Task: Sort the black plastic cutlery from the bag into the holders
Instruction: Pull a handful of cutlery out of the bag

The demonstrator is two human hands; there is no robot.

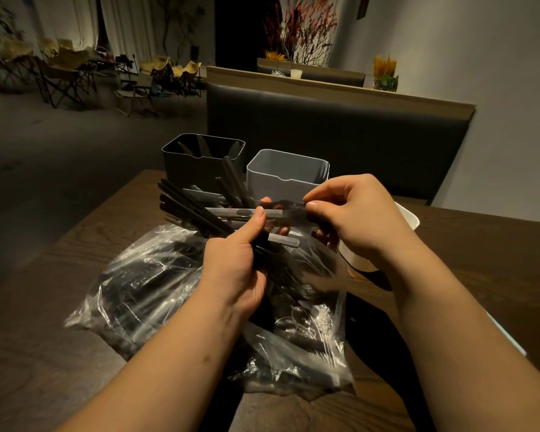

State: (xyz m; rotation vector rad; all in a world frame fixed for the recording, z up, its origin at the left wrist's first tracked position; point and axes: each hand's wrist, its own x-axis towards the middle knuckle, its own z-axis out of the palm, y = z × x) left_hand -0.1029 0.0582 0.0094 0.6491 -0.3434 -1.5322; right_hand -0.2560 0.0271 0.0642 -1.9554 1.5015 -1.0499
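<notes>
1. Gripping a bundle [187,207] of black cutlery, the left hand [231,269] has its fingers curled round the handles, with its thumb [256,219] stretched up along them.
2. The right hand [353,213] pinches the right end of a flat piece [240,213] between its thumb and curled fingers [328,194]. The gap between them is narrow.
3. The flat piece lies crosswise between the two hands, and the left thumb tip touches it near its middle. Which kind of cutlery it is cannot be told.
4. The bundle fans out up and to the left from the left hand, its long dark ends reaching toward the holders.
5. Under both hands lies the clear bag [144,291], crumpled and open toward the hands, with more black cutlery showing through the plastic.
6. Beyond the hands stand two holders side by side. The black holder [181,163] is on the left and has a few dark pieces leaning inside.
7. The grey holder [281,182] is on the right, just behind the right fingers. What it contains cannot be made out.
8. A white cup [409,218] sits to the right, partly hidden by the right hand and wrist.
9. All of this rests on a dark wooden surface [44,307].
10. A dark padded bench [325,126] stands behind the surface.
</notes>
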